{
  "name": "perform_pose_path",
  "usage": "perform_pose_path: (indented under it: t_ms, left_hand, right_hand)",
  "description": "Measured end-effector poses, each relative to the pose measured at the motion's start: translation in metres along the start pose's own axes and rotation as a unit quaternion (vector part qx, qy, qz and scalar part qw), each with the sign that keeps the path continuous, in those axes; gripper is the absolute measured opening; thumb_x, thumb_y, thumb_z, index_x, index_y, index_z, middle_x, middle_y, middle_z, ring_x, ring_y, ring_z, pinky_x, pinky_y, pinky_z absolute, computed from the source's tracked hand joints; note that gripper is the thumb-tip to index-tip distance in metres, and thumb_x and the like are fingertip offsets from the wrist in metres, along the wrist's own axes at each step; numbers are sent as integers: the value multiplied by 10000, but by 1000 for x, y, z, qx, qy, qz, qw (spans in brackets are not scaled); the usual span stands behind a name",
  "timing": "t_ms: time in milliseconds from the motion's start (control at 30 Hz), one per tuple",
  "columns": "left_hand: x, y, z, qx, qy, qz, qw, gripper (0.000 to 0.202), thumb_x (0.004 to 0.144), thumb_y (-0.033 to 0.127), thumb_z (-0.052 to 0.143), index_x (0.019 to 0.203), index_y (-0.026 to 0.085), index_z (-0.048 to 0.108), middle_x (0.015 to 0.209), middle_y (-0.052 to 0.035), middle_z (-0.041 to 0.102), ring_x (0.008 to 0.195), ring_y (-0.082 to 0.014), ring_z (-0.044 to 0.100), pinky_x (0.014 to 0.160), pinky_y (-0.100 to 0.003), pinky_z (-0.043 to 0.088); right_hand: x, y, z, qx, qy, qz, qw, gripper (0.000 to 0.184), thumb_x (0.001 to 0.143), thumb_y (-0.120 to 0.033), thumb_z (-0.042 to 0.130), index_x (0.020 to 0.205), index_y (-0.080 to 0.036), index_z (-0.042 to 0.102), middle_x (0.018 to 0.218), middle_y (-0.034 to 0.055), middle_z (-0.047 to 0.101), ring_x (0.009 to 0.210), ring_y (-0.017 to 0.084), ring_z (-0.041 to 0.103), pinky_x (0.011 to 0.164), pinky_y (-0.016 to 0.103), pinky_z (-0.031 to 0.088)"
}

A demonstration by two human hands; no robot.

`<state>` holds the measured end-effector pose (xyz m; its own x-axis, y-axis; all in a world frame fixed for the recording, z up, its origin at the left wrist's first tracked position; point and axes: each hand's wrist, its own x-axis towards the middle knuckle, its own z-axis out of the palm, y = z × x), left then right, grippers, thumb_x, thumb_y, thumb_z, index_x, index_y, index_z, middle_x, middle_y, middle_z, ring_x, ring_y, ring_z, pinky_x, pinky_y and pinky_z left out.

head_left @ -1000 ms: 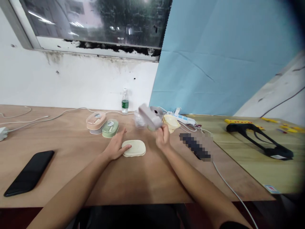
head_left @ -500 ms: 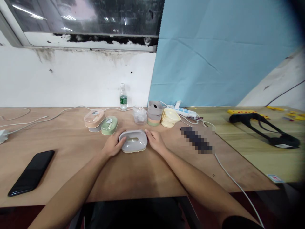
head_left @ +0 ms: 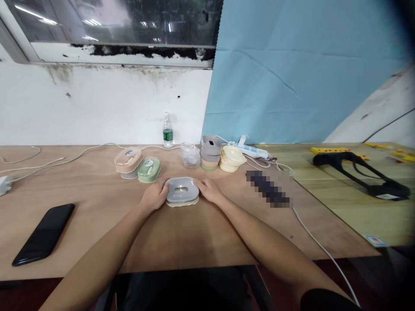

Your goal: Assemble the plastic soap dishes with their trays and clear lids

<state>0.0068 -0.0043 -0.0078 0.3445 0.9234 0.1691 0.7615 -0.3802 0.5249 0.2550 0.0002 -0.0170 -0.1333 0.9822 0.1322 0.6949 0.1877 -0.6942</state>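
In front of me a grey oval plastic lid [head_left: 183, 197] with a slot in its middle sits over a cream base [head_left: 183, 204], whose rim shows along the near edge. My left hand [head_left: 156, 195] is closed against the lid's left side. At the right end my right hand [head_left: 208, 190] grips it, thumb near the top rim. Behind my left hand stand a finished-looking green oval box [head_left: 149, 171] and a pink one [head_left: 127, 162], each with a round label, the pink on a grey piece.
Along the back are clear plastic cups [head_left: 190, 156], stacked grey, pink and green shells [head_left: 210, 149], stacked cream pieces [head_left: 231, 159] and a water bottle [head_left: 167, 134]. A black phone [head_left: 44, 234] lies left. A power strip [head_left: 254, 151], cables and a black frame [head_left: 359, 172] are right.
The grey lid has tipped from facing me to lying flatter over the cream base. My left thumb has moved off its face to the side, and my right hand has shifted slightly left.
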Motion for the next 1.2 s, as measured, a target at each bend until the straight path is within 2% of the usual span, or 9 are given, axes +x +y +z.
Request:
perform_pose_path:
  t_ms: [133,267,367,500,667,767,833,1000,1200]
  left_hand:
    - [1,1,1,101,-40,-14,994,420,935,382,290,1163,213,599,1097,-91,678,1034,-277,614,849,-383,461]
    - [3,0,3,105,-42,-26,993,417,927,395,319,1217,232,571,1160,-83,661,1082,-269,598,860,-366,455]
    - [4,-2,4,86,-41,-32,995,437,932,451,309,1208,242,576,1171,-82,658,1069,-272,605,849,-368,458]
    - [4,-3,3,63,-36,-27,997,480,929,531,299,1179,251,598,1133,-78,674,1044,-263,615,852,-357,454]
    - [3,-1,0,57,-43,-21,997,518,917,578,301,1176,247,603,1114,-80,680,1030,-264,620,836,-350,457]
    - [2,0,-1,52,-49,-22,997,546,919,599,268,1191,254,593,1119,-78,678,1027,-270,623,822,-359,460]
    - [1,0,-2,51,-51,-22,997,556,916,610,264,1198,258,588,1112,-78,680,1007,-270,630,799,-354,463]
    - [1,-1,-4,49,-56,-22,997,558,915,612,265,1186,249,592,1102,-78,682,1000,-267,633,785,-340,463]
    - [1,0,-3,56,-55,-15,997,570,914,625,241,1185,261,586,1118,-74,681,1004,-281,636,774,-355,467]
  right_hand:
    - [1,1,1,-89,-1,-17,996,506,873,-482,420,470,-180,474,475,-2,501,480,112,420,496,263,209]
    - [3,3,4,-120,11,-22,993,465,853,-445,470,466,-188,480,470,0,520,461,111,397,486,269,197]
    - [6,4,3,-93,87,-39,991,424,842,-482,499,531,-193,520,507,-11,539,495,119,431,497,253,238]
    - [22,-1,-7,-45,207,-75,974,306,871,-465,481,800,-202,623,622,-8,608,586,142,532,582,245,342]
    - [57,-19,-24,-81,271,-113,953,275,900,-372,441,945,-200,651,778,37,656,742,181,594,698,269,408]
    - [81,-30,-29,-106,271,-147,945,271,889,-322,459,1020,-192,656,1034,86,652,955,209,592,825,294,420]
    - [96,-35,-29,-125,246,-132,952,293,877,-307,479,1086,-188,647,1111,100,637,1008,226,580,854,315,420]
    - [115,-36,-25,-155,175,-77,969,230,877,-274,475,888,-206,694,955,76,687,907,228,597,783,319,425]
    - [119,-26,-21,-83,205,-83,972,206,873,-245,471,911,-201,668,943,56,695,875,203,608,779,313,425]
